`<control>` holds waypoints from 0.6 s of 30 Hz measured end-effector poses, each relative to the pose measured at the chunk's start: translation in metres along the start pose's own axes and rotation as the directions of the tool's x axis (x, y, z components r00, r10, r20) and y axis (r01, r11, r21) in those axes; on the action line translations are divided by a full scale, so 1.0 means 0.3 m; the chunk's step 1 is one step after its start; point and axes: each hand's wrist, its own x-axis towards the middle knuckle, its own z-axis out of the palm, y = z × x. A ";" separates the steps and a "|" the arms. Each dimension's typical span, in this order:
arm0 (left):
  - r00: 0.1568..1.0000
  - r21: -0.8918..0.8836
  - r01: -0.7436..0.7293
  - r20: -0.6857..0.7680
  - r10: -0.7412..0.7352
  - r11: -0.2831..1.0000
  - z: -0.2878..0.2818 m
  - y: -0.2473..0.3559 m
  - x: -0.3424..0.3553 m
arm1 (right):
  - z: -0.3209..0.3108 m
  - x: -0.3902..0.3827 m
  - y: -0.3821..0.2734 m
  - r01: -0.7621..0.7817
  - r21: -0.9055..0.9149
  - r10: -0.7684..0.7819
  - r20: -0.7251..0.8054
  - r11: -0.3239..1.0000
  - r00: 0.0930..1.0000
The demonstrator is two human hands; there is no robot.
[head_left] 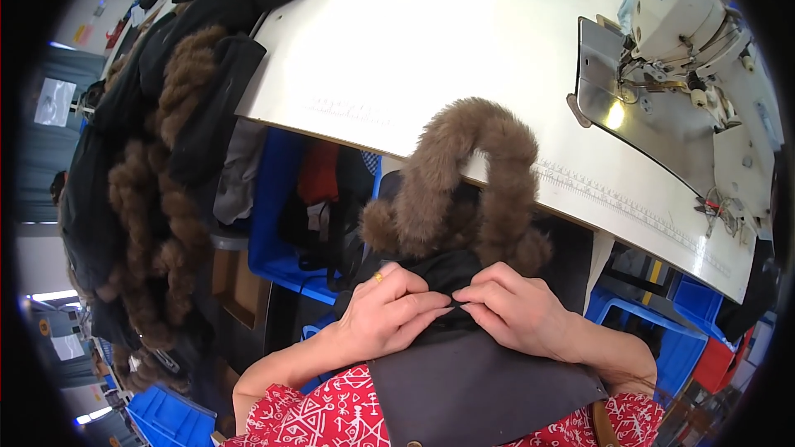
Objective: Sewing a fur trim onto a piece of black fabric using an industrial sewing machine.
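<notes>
Both hands meet at the six o'clock part of the view, just below the middle. The left hand (387, 308), with a gold ring on one finger, has its fingers curled and its fingertips pinched together on a fold of the black garment (451, 275). The right hand (515, 308) faces it from three o'clock, its fingers likewise closed on the same fold, so the two sets of fingertips touch over the cloth.

The black garment lies in the lap, bunched under the hands. Its brown fur trim (464, 182) rises from it toward twelve o'clock as an arch, with its two ends hanging down at nine and three o'clock of the arch. The top of the arch overlaps the near edge of the white sewing table (431, 41).

That table edge runs from ten o'clock down to four o'clock, close above the hands. The sewing machine (687, 25) sits at two o'clock, well apart from them. At nine o'clock a pile of dark fur-trimmed garments (157, 165) crowds the side, and blue bins (273, 199) stand under the table.
</notes>
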 end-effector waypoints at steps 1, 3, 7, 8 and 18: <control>0.999 -0.007 0.033 0.036 -0.032 0.999 -0.006 -0.002 0.004 | -0.006 0.004 -0.003 -0.015 -0.001 0.015 0.030 1.000 0.999; 0.990 -0.245 0.134 0.070 -0.120 0.960 0.010 -0.022 0.000 | -0.006 0.016 -0.008 0.010 -0.026 -0.010 0.010 1.000 1.000; 0.932 -0.559 0.350 0.123 -0.342 0.752 0.021 -0.025 -0.049 | 0.028 0.028 -0.021 0.080 -0.070 -0.081 -0.003 0.994 0.997; 0.927 -0.607 0.328 0.058 -0.371 0.724 -0.002 -0.005 -0.049 | 0.041 0.062 -0.035 0.139 -0.089 -0.142 -0.032 0.986 0.989; 0.932 0.876 -0.113 -0.070 0.355 0.470 -0.378 0.165 0.372 | -0.121 0.662 0.012 0.722 -0.390 -0.819 -0.332 0.572 0.469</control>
